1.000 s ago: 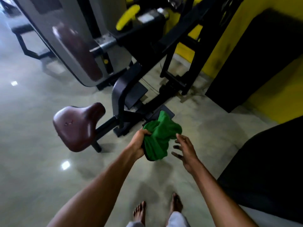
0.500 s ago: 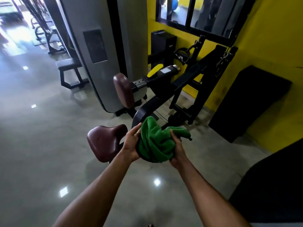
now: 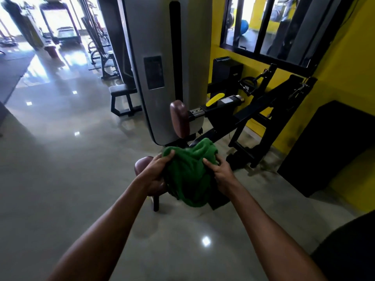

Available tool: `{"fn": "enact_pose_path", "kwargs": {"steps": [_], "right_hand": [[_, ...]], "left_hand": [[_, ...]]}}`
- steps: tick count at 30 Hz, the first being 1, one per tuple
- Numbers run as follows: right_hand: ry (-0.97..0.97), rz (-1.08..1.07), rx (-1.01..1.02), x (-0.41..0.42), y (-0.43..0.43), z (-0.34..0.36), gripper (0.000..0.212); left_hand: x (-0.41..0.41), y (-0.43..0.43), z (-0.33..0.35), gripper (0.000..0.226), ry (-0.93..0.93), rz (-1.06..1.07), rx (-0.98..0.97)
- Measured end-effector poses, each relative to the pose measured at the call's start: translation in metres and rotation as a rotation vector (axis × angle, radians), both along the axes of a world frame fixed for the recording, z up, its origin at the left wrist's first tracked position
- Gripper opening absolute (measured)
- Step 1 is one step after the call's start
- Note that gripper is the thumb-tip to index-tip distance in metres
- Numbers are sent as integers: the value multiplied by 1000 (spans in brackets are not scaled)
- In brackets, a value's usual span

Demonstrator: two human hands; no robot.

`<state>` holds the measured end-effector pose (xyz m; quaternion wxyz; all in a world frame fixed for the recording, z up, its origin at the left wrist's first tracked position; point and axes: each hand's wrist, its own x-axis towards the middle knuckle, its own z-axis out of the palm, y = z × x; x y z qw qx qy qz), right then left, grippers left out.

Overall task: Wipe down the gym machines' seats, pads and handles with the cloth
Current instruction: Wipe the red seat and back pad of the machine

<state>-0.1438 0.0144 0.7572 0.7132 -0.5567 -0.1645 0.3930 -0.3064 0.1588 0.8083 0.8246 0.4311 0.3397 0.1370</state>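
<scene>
A bunched green cloth (image 3: 189, 175) hangs between both hands in front of me. My left hand (image 3: 157, 171) grips its left edge and my right hand (image 3: 220, 174) grips its right side. Just behind the left hand, the machine's maroon seat (image 3: 143, 164) is mostly hidden by hand and cloth. Its upright maroon chest pad (image 3: 179, 118) stands above the cloth, in front of the grey weight-stack housing (image 3: 162, 63). A black handle (image 3: 246, 85) hangs on the black frame at the right.
The black frame (image 3: 261, 116) runs right toward the yellow wall (image 3: 349, 63). A black block (image 3: 328, 147) leans on that wall. A black bench (image 3: 122, 100) and more machines stand at the back left on glossy floor (image 3: 60, 169).
My right hand, open beside the cloth a second ago, has closed on it. The view has tilted up, bringing the machine's housing, window and back of the gym into sight.
</scene>
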Motion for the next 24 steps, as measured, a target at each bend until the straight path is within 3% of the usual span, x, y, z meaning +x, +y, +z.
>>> {"fn": "enact_pose_path", "kwargs": {"steps": [2,5,9,12,15,19,24], "right_hand": [[-20,-67,-91,-2,6,3,51],[39,-72,-108,-8,22,10,60],[118,46,28,-23,41,27,37],[-4,47,18,-35,62,37,29],[-195,5,17,-49,93,45,31],[-539,40,-144,-69,129,64,45],[-571,-61,-137,-89,171,85,38]], "left_hand": [[-11,10,2,34,-52,169,-25],[-36,35,0,33,-32,222,96],[-73,75,-1,42,-65,117,162],[-99,114,-4,51,-89,76,268],[-125,157,6,30,-95,142,382],[-150,207,23,13,-70,158,440],[-171,263,31,15,-65,230,562]]}}
